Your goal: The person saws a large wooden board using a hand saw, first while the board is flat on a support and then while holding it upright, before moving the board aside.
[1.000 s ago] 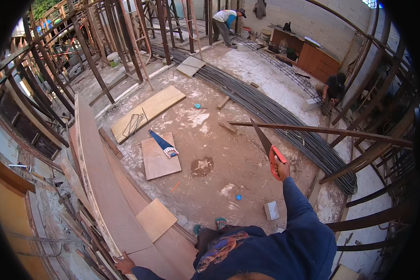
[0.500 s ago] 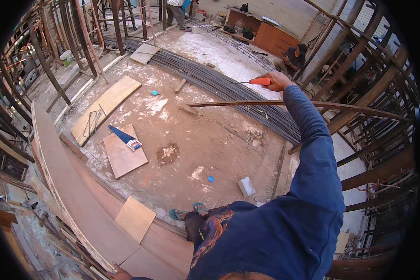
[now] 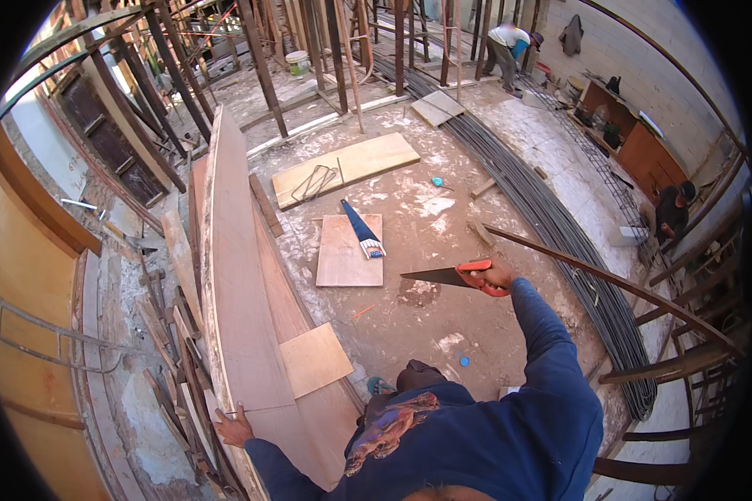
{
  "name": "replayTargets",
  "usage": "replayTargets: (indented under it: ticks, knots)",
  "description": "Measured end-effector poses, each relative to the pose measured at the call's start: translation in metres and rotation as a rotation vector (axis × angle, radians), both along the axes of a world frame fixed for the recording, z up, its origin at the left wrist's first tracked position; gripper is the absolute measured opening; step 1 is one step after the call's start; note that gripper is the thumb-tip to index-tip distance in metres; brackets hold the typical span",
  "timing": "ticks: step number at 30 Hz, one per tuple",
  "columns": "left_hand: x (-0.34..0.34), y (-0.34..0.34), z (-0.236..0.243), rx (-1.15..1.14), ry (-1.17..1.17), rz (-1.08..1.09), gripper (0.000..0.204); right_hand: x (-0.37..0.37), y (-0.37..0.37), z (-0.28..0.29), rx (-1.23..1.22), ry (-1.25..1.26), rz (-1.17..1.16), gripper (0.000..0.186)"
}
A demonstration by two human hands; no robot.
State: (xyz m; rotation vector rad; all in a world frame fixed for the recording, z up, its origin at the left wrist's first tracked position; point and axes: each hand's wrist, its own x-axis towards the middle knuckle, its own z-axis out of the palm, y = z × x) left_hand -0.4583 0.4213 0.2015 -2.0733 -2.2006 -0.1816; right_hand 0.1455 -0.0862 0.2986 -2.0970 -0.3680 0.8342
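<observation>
My right hand [image 3: 499, 277] is closed around the orange handle of a handsaw [image 3: 439, 275], held out above the floor with its dark blade pointing left. At the lower left, my left hand [image 3: 235, 427] lies with fingers spread on the outer edge of a long plywood sheet [image 3: 244, 326]. A thin line crosses the sheet beside that hand. A small square of plywood [image 3: 316, 361] rests near the sheet's inner side. Ahead of me, a second handsaw [image 3: 361, 227], blue-bladed, lies on a square board [image 3: 349, 265] on the floor.
A pale plank [image 3: 368, 163] carries bent wire. Long steel bars [image 3: 551, 238] run along the right, and a wooden strip [image 3: 593, 274] slants over them. One person [image 3: 509, 52] bends at the back; another [image 3: 672, 213] is at the right. Scrap wood [image 3: 171, 355] lies left of the sheet.
The saw in my right hand has come down and its blade now shows broadside. My left hand has moved further into view along the sheet's edge. The view has turned left.
</observation>
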Motion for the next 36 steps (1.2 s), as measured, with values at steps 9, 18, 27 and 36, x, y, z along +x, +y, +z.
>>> replayTargets:
  ticks: [9,18,27,36]
  knots:
    - [0.019,-0.011,0.007,-0.042,-0.025,-0.035,0.090,-0.096,0.163,-0.109,0.818,0.455,-0.494,0.021]
    - [0.004,0.001,-0.012,0.178,0.033,-0.257,0.089,-0.108,0.184,-0.015,1.441,0.995,-0.817,0.023]
    - [0.032,-0.008,-0.006,0.371,-0.081,-0.579,0.087,-0.169,0.016,-0.060,0.942,0.706,-0.816,0.023]
    - [0.004,-0.003,-0.003,0.442,-0.102,-0.560,0.086,-0.197,-0.219,-0.055,-0.332,-0.402,-0.172,0.047]
